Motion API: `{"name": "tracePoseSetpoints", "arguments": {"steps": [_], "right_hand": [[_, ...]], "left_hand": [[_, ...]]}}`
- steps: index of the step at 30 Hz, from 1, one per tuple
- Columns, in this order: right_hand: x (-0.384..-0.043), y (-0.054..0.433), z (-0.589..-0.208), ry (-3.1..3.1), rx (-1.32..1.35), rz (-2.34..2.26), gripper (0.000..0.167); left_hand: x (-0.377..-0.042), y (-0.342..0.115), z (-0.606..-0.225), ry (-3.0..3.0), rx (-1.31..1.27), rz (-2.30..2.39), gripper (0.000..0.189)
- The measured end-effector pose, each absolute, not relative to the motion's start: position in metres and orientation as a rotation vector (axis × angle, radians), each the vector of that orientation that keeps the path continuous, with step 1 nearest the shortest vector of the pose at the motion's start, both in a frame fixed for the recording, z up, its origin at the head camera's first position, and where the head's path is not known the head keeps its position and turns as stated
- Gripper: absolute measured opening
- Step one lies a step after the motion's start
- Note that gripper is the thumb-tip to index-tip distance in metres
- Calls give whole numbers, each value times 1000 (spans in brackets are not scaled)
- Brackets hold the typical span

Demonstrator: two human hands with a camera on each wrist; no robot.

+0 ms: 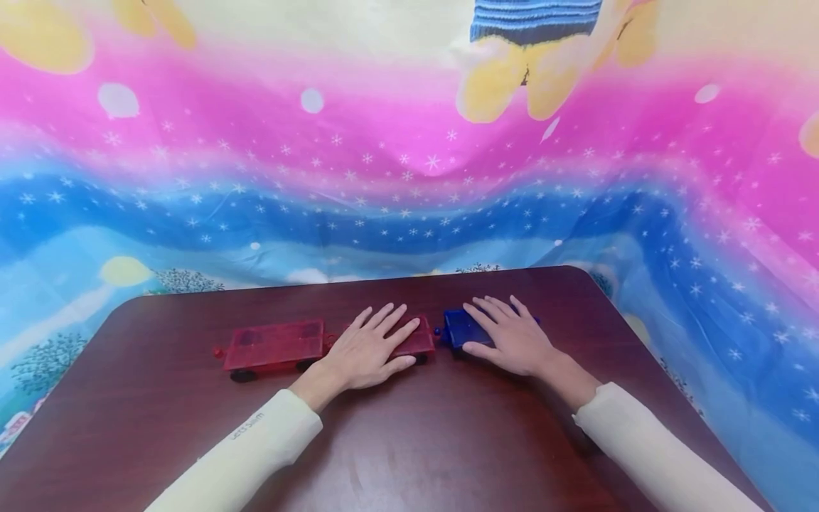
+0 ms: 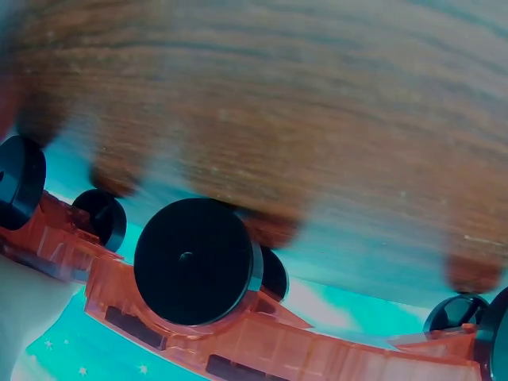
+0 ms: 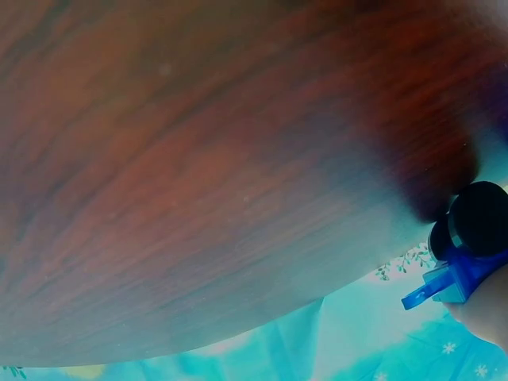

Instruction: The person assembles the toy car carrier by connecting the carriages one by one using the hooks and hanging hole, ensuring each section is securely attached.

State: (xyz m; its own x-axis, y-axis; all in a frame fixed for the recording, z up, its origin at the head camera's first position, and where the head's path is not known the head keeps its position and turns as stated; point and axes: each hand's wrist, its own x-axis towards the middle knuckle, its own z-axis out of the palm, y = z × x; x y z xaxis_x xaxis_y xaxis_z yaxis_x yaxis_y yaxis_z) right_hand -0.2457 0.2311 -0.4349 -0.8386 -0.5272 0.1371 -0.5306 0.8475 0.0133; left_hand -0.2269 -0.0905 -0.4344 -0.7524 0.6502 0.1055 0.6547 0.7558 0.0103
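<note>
My left hand lies palm down with spread fingers over a red see-through toy train car, covering much of it. A longer-looking red car stands to its left, end to end with it. My right hand rests with straight fingers over a blue see-through car. Between the blue car and the nearer red one sits a small round blue coupling. In the left wrist view, a black wheel shows under the red chassis. The right wrist view catches a blue hitch and one black wheel.
The cars stand in a row on a dark brown table with rounded far corners. Behind and around it hangs a printed cloth in pink and blue, close to the table's far edge.
</note>
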Motion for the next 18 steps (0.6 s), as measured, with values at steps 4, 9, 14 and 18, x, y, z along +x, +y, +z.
{"name": "tracePoseSetpoints", "arguments": {"steps": [4, 9, 14, 18], "right_hand": [[-245, 231, -434, -2899, 827, 50, 86], [-245, 231, -433, -2910, 817, 57, 88], [-246, 232, -433, -2910, 806, 51, 89], [-244, 229, -430, -2908, 806, 71, 89]], "left_hand": [[-228, -91, -433, -2846, -1078, -77, 72], [-228, -92, -433, -2838, -1085, -83, 72], [-228, -92, -432, -2839, -1064, -83, 74], [-227, -93, -429, -2858, -1033, -92, 77]]}}
